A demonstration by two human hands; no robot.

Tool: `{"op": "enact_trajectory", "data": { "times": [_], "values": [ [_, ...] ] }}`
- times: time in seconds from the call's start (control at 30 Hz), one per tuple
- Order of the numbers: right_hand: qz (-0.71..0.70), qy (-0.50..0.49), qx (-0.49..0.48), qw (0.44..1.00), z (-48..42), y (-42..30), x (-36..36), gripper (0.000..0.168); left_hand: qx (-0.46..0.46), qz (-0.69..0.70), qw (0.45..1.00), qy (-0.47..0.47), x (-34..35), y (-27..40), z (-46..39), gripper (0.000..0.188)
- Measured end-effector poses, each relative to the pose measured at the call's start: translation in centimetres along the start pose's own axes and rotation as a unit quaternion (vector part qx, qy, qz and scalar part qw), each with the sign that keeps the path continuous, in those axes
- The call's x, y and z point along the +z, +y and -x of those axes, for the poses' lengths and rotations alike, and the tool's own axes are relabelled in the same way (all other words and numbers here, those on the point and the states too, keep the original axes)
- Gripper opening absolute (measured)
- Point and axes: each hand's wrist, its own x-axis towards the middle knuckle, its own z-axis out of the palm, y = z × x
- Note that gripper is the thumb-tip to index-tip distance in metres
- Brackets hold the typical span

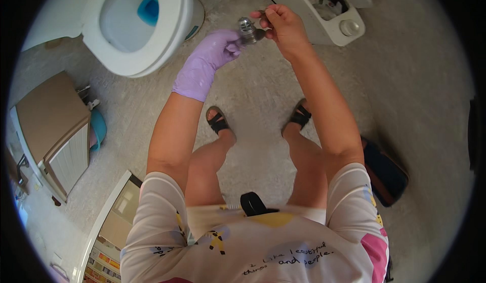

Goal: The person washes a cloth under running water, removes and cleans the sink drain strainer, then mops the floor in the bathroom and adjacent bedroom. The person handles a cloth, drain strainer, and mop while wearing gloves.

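My left hand (214, 51), in a thin purple glove, grips a small shiny metal fitting (248, 32) with a ribbed, domed top and a wide round flange. It looks like a floor drain insert. Close beside it, my right hand (284, 25) is bare. Its thumb and fingertips pinch a small dark piece (262, 12), too small to identify. One lower right fingertip is at the flange's edge, and whether it touches cannot be made out. Both hands are held over the floor, between the toilet and the bin.
A white toilet (172, 47) with raised lid and blue water stands at upper left. An open white bin (303, 13) with rubbish is at upper right. At left are a brown-topped cabinet (45, 112) and teal basin (99, 127). A dark object (387, 175) lies at right on the grey floor (258, 150).
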Motion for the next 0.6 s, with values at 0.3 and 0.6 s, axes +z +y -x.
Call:
{"op": "enact_trajectory", "data": {
  "times": [0.3,0.6],
  "values": [
    [-0.092,-0.014,0.013,0.996,-6.5,8.0,-3.4,0.011,0.205,-0.075,0.97,-0.107,-4.1,-1.3,-8.2,0.036],
    [-0.217,-0.129,-0.121,0.96,-8.1,0.0,0.7,0.011,0.472,-0.281,0.828,-0.115,0.0,3.8,-4.8,0.057]
  ]
}}
